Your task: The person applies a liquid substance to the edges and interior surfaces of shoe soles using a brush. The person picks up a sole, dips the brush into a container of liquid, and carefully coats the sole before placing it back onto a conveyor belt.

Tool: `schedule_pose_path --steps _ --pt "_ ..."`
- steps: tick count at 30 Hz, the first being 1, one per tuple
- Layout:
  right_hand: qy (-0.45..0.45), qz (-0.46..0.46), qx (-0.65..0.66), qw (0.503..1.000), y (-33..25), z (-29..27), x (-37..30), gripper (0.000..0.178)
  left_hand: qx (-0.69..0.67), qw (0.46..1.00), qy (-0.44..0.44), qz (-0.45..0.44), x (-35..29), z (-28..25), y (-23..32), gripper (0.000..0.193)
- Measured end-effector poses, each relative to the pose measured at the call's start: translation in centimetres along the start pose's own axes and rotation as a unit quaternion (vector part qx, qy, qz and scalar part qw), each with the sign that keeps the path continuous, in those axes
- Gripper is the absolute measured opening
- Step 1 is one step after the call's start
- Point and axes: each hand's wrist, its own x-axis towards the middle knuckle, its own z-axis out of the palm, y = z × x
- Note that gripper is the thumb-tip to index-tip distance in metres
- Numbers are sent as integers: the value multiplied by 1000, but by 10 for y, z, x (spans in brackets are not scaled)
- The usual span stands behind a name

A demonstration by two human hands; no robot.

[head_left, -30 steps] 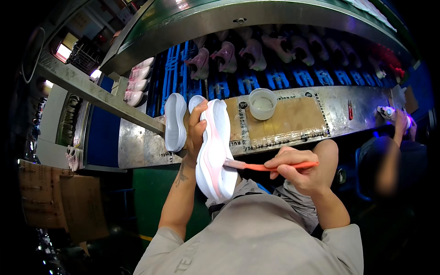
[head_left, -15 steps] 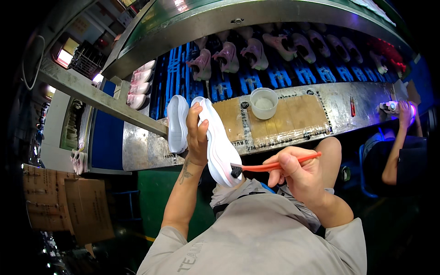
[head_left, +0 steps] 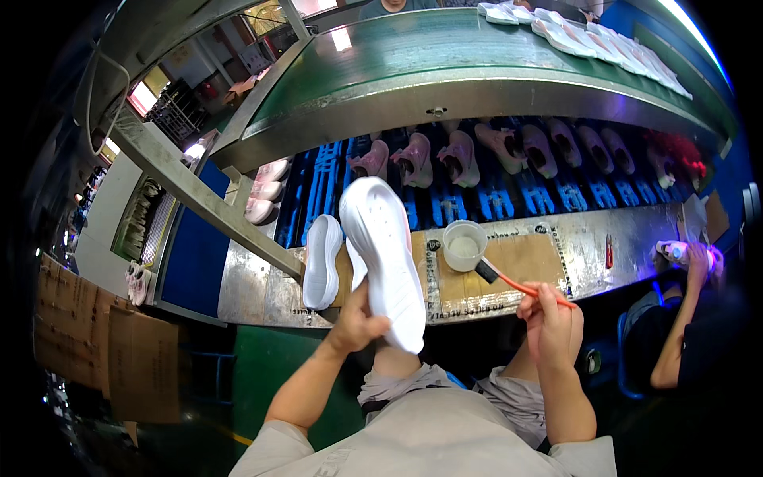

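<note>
My left hand (head_left: pixel 358 324) is closed round a white shoe sole (head_left: pixel 385 270), held tilted above the near edge of the bench. A narrow white piece (head_left: pixel 357 261) shows behind that sole; I cannot tell whether it is a second sole. Another white sole (head_left: pixel 321 264) rests on the bench to the left. Pinched in my right hand (head_left: pixel 552 322) is a brush (head_left: pixel 524 288) with an orange-red handle. Its dark bristles lie just beside the near right rim of a translucent plastic cup (head_left: pixel 465 246), which contains some whitish stuff.
Cardboard (head_left: pixel 520 278) covers part of the metal bench (head_left: pixel 588 238). Beyond it, pink shoes (head_left: pixel 415 159) stand on a blue rack, below a green belt (head_left: pixel 381 52) carrying white soles (head_left: pixel 596 41). At right, another person's hand (head_left: pixel 698 262) holds a shoe. A slanted metal bar (head_left: pixel 199 187) is at left.
The brush has left the sole and moved to the cup with my right hand. My left hand has turned the sole and grips it lower down. The view has tilted up.
</note>
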Motion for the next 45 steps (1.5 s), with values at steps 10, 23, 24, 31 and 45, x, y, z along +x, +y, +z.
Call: schedule_pose_path --steps 10,23,24,31,45 --pt "-10 17 -2 1000 26 -30 -16 30 -474 872 112 57 337 -64 177 86" --pt "-46 -16 -139 989 31 -33 -2 28 578 782 202 -116 126 -125 74 61" --pt "-57 -46 -187 980 27 -29 3 27 644 709 238 -160 105 -133 49 62" --pt "-129 -182 -412 883 0 11 71 19 539 716 252 -364 50 -163 -39 61" --pt "-106 -180 -489 847 1 50 109 20 81 924 348 -138 -17 -112 -9 57"
